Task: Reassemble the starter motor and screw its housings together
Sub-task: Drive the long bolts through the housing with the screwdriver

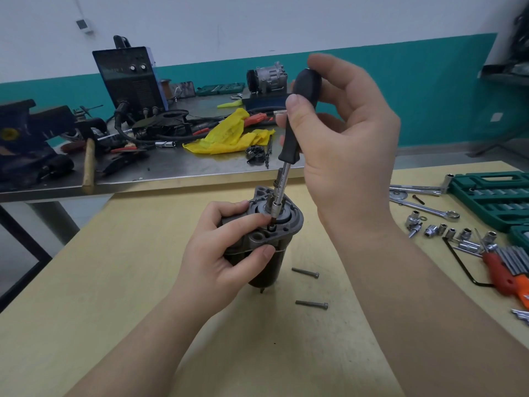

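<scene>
Head view: left hand (226, 250) grips the upright starter motor (266, 247); right hand (340, 133) clasps the screwdriver (297, 121) handle.

Two hands, left (226, 247) and right (340, 133), one starter motor (266, 239), one screwdriver (300, 116), two loose bolts, one (305, 272) nearer the motor and one (311, 304) closer in, two benches, wooden (114, 282) and metal (171, 167), and one yellow cloth (229, 136).

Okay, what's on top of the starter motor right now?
The black-handled driver stands in a hole of the grey metal housing atop the dark starter motor, steadied by left-hand fingertips. The hole's inside is hidden.
</scene>
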